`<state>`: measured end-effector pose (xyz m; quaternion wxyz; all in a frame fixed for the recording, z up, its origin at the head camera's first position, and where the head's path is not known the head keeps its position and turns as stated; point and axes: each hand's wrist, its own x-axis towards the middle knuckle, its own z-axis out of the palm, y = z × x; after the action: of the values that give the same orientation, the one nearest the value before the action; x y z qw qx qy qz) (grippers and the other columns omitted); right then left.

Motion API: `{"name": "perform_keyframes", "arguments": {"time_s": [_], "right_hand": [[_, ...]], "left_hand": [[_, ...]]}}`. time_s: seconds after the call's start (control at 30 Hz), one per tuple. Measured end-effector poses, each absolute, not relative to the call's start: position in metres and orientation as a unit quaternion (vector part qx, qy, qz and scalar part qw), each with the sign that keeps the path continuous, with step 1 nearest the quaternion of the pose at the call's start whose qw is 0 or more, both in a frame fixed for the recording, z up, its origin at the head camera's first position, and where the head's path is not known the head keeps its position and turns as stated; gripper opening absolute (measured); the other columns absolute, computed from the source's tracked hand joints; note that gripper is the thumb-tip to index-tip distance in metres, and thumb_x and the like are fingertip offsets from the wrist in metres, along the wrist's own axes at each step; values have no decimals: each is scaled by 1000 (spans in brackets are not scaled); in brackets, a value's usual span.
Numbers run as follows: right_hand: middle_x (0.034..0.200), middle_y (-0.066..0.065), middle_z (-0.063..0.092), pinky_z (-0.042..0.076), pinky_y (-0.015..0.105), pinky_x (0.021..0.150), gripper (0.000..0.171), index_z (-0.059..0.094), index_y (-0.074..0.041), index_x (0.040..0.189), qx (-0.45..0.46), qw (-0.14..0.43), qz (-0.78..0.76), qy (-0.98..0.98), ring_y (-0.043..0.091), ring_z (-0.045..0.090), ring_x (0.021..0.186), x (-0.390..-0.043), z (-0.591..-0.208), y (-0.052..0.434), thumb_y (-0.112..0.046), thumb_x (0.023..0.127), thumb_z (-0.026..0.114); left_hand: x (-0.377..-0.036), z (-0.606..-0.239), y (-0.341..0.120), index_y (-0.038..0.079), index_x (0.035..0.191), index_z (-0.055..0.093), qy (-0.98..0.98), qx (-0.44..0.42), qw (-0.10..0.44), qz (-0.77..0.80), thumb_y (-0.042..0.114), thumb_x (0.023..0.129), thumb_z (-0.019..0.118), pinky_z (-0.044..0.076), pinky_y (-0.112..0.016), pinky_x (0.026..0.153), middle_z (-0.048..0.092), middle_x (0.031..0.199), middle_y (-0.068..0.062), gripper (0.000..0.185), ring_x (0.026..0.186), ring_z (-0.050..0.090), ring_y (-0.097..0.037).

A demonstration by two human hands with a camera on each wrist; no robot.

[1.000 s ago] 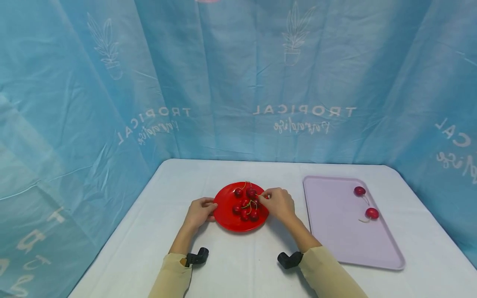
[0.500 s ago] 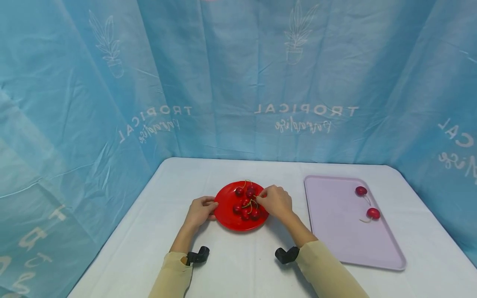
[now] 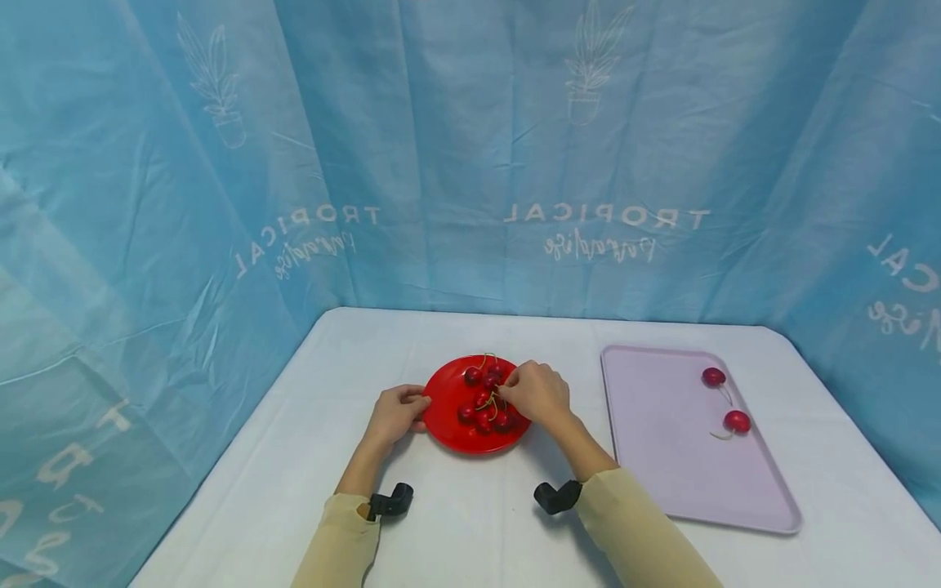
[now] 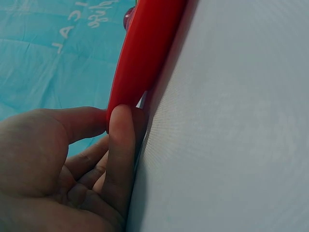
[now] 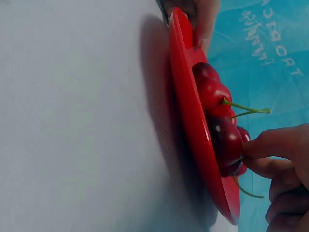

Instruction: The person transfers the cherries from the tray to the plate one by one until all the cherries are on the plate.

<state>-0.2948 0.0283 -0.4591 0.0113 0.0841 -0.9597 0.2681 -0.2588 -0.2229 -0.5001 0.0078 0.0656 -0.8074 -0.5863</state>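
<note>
A red plate bears several dark red cherries with green stems. At its left rim, my left hand grips the edge. In the left wrist view, the thumb lies on the plate's upper side and fingers are under the rim. Over the right part of the plate, my right hand pinches a cherry by its stem between thumb and index finger. From the right wrist view, those fingertips are close against a dark cherry; the pinched stem is mostly hidden.
To the right on the white table lies a pale purple tray. Two cherries with stems, an upper one and a lower one, rest near its right edge. A blue curtain surrounds the table's back and sides.
My right hand has moved slightly left, further over the plate, and the cherry at its fingertips has shifted left with it. The left hand keeps its grip on the rim.
</note>
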Motion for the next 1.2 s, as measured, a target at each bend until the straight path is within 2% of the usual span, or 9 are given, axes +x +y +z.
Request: {"name": "perform_keyframes", "arguments": {"time_s": [0.43,0.83,1.2], "right_hand": [[58,-5,58,48,25,48,15,75,-15,80,77,17,278,-957,14,55,54,-295,-456,25,-30,81,74],[59,-5,58,48,25,46,20,76,-13,89,79,28,298,-951,15,55,54,-291,-456,28,-31,81,75],[66,-5,62,47,25,49,22,76,-14,95,91,45,308,-946,16,54,60,-289,-448,35,-31,82,74]], "left_hand": [[-261,-498,-220,3,123,60,-806,66,2,-588,18,92,65,57,-30,63,64,99,-12,34,62,64,-21],[-262,-500,-221,3,123,60,-809,67,6,-584,18,92,65,57,-30,63,65,99,-11,34,63,64,-21],[-258,-499,-223,3,123,60,-807,68,6,-586,18,92,66,57,-31,63,65,101,-12,35,63,64,-21]]}}
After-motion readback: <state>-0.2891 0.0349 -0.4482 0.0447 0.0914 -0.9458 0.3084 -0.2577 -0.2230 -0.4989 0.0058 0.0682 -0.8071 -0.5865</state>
